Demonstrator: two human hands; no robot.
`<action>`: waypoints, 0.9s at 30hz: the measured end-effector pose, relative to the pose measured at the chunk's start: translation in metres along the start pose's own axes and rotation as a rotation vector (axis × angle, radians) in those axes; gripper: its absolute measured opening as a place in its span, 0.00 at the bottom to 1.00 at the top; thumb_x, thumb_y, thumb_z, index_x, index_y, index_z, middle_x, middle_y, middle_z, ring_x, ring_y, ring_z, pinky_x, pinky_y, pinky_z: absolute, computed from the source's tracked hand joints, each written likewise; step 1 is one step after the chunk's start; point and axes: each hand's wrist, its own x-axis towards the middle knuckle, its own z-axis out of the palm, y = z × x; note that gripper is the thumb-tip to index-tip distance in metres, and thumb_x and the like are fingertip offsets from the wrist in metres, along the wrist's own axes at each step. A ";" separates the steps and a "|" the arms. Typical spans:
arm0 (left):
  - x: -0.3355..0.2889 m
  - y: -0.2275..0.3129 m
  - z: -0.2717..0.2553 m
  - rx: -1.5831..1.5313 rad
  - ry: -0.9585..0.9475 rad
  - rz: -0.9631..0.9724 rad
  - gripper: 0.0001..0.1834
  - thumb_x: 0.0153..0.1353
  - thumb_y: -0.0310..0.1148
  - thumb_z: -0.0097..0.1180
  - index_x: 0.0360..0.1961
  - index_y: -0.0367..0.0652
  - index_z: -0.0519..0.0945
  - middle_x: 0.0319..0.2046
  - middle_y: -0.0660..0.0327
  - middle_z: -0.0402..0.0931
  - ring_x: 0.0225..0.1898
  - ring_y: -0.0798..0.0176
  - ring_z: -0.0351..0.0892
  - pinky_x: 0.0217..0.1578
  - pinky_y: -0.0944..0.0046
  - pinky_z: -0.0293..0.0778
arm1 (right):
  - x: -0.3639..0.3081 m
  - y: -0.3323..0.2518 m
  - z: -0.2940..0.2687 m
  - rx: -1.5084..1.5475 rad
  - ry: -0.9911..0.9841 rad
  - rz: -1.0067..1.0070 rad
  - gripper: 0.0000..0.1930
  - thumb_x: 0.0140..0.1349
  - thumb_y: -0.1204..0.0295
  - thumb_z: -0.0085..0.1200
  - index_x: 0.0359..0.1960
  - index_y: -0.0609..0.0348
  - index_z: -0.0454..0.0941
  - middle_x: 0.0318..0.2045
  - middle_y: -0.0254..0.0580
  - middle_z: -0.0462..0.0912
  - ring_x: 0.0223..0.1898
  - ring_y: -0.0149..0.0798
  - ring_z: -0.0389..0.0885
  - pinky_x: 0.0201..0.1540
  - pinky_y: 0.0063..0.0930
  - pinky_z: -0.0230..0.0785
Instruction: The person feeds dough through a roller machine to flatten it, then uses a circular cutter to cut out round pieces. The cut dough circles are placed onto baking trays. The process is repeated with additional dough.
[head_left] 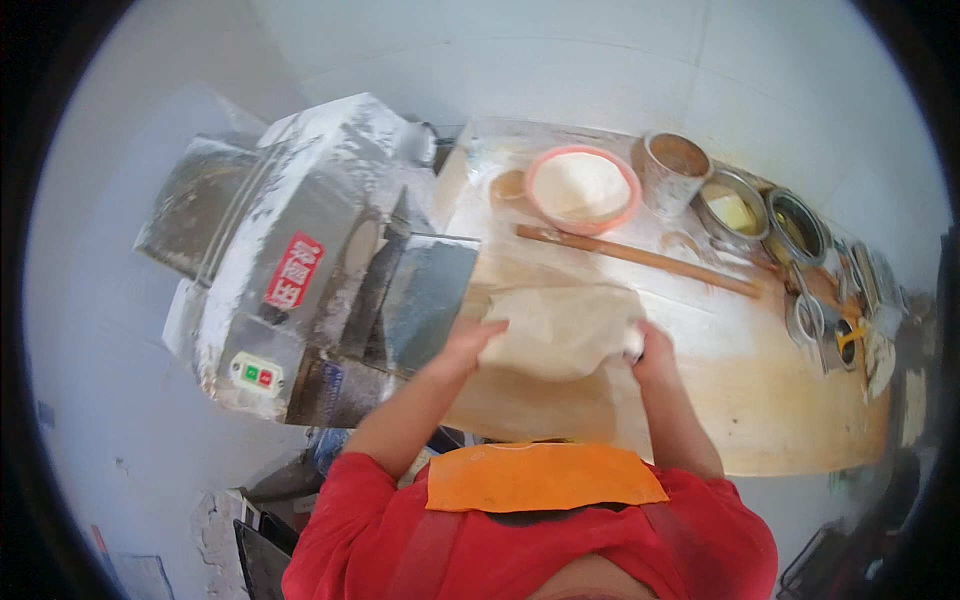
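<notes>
Between my hands a pale beige sheet of dough [562,335] is held up just over the near part of the wooden work table [780,420]. Its lower edge sags in the middle. My left hand [472,345] grips the sheet's left edge, with the fingers partly smeared by motion. At the opposite edge my right hand [654,352] is closed on the dough, its fingertips mostly hidden. Beyond the sheet a long wooden rolling pin [640,262] lies slantwise on the floured surface.
A dough-rolling machine [290,260], dusted with flour, stands at the left. Farther back are a pink-rimmed bowl of flour [583,190] and a tall metal canister [677,175]. Metal pots [733,207] and several utensils [820,310] crowd the right side, near the wall.
</notes>
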 end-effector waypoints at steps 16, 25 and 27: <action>-0.142 0.414 -0.433 0.703 1.177 0.983 0.23 0.53 0.43 0.62 0.45 0.39 0.80 0.35 0.56 0.82 0.35 0.57 0.82 0.35 0.60 0.77 | -0.137 -0.088 0.576 0.004 -1.287 -0.496 0.14 0.62 0.66 0.52 0.44 0.64 0.76 0.37 0.41 0.81 0.38 0.33 0.79 0.38 0.28 0.74; -0.009 0.256 -0.518 1.597 0.709 0.118 0.53 0.44 0.66 0.59 0.69 0.57 0.56 0.71 0.55 0.42 0.73 0.48 0.34 0.62 0.27 0.34 | -0.147 0.075 0.525 -0.553 -1.190 -0.834 0.13 0.59 0.69 0.58 0.41 0.65 0.79 0.33 0.37 0.83 0.33 0.32 0.80 0.38 0.26 0.73; -0.005 0.236 -0.509 1.710 0.633 0.086 0.54 0.44 0.67 0.59 0.70 0.57 0.54 0.72 0.53 0.38 0.73 0.46 0.29 0.63 0.27 0.33 | -0.126 0.087 0.486 -0.533 -1.060 -0.802 0.10 0.59 0.71 0.57 0.39 0.65 0.79 0.32 0.36 0.83 0.31 0.31 0.80 0.36 0.25 0.72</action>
